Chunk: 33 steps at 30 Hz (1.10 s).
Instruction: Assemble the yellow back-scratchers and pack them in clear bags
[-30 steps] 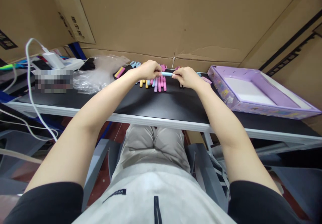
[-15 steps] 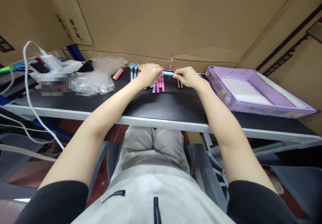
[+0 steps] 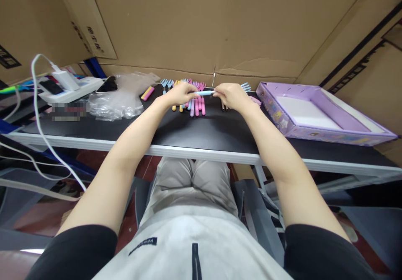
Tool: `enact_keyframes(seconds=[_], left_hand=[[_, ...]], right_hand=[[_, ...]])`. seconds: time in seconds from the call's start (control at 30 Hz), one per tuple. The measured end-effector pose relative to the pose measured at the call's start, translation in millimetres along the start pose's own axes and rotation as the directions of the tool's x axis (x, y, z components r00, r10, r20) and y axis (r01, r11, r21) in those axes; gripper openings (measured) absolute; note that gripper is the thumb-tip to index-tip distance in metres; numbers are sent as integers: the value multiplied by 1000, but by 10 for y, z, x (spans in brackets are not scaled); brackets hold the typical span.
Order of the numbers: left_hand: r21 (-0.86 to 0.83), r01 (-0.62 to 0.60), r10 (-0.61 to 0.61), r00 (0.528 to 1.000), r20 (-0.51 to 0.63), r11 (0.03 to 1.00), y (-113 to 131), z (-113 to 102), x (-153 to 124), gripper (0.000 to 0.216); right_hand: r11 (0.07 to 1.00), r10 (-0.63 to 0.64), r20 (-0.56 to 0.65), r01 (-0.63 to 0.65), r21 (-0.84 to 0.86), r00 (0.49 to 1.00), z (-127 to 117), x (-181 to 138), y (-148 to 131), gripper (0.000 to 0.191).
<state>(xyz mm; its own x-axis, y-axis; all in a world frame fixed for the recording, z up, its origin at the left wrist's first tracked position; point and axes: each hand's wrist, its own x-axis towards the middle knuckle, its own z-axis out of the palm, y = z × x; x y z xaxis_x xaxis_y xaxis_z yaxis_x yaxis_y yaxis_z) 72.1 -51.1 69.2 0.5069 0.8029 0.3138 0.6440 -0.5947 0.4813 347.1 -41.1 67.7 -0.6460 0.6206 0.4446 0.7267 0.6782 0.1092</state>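
A light-blue back scratcher lies level between my two hands above the black tabletop. My left hand is closed round its handle end. My right hand pinches it farther along, at the thin shaft, and its pronged blue head sticks out past the right hand. Under and beside my left hand are several more back scratchers in blue, yellow and pink, laid in a row and partly hidden. Dark-handled sticks lie beneath my right hand, mostly covered by it.
An open purple box stands at the right. To the left are crumpled clear plastic bags, a pink and yellow piece and a white power strip with a charger and cable. Cardboard walls off the table's back.
Both hands still hold the blue back scratcher. My left hand has shifted slightly left, baring more of the handle, and the blue pronged head now shows beyond my right hand.
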Motion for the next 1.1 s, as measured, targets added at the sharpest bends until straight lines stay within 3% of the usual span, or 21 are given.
enact_keyframes(seconds=[0.1,0.17,0.27,0.37,0.47,0.6,0.77,0.87,0.97,1.1], left_hand=[[-184,96,-71,988,139,978,2,-104,-59,37],[-210,107,-72,983,169,972,-23,-110,-88,44],[-36,-15,15,1000,1,999,-65,7,-98,37],[226,-78,123,974,-191,971,-80,173,-69,24],[294,-89,156,965,-211,952,-71,236,-25,22],[125,-97,115,983,-145,987,-26,121,-25,26],[-217,116,-97,991,97,969,44,-66,-138,49],[-245,162,-126,980,155,956,21,-88,-185,54],[-61,43,-43,999,-2,997,-41,-23,-184,42],[243,-45,106,965,-242,969,-97,95,-127,23]], right_hand=[[999,-45,8,45,-10,999,8,18,-31,32],[999,-46,19,46,-4,999,-7,27,-62,32],[1000,10,47,-10,2,999,-41,23,-87,34],[998,55,39,-56,24,998,-54,0,-59,33],[998,46,2,-46,52,999,-50,-20,-13,33],[999,18,-6,-18,30,1000,-75,-28,-3,33],[1000,-14,23,14,-12,1000,-100,-18,-44,32],[999,-35,18,36,-14,999,-76,-10,-55,31],[1000,-29,8,29,-1,1000,-51,-16,-48,33],[999,3,-35,-2,33,999,-40,-37,-19,34]])
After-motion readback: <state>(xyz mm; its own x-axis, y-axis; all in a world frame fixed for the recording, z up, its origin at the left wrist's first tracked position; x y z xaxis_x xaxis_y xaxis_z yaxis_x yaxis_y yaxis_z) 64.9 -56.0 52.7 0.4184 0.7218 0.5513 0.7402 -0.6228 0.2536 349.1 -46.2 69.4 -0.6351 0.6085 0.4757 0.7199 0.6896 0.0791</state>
